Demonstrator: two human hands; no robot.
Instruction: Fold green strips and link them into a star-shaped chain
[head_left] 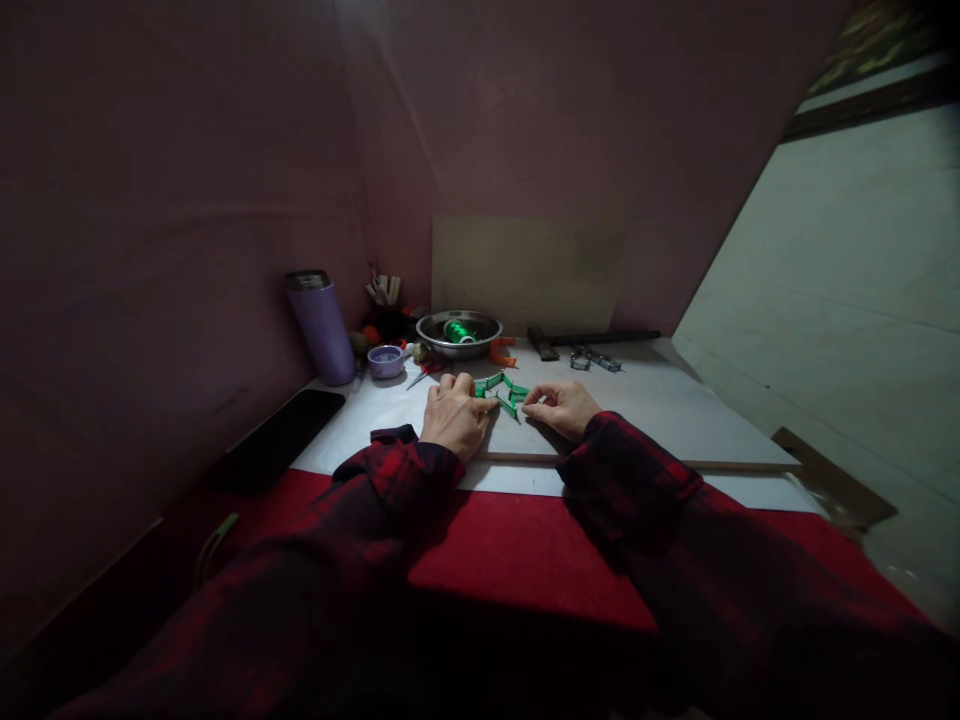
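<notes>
On a white board (637,410) is a star-like outline of green thread (508,404), apparently wound around small upright nails. Over its left side lies my left hand (456,412), the index finger stretched toward the green outline and the other fingers bent, covering part of it. My right hand (562,408) is just right of the outline, thumb and fingertips pinched together close to its edge. Whatever sits in that pinch is too small to make out. Behind, a spool of green thread (459,332) lies in a metal bowl (491,346).
Red-handled scissors (420,376), a small purple bowl (386,364) and a purple tumbler (322,330) stand left. A dark phone (281,440) lies near the left edge. A hammer (541,344) and dark metal pieces (596,360) lie behind right. An orange object (502,352) is beside the bowl.
</notes>
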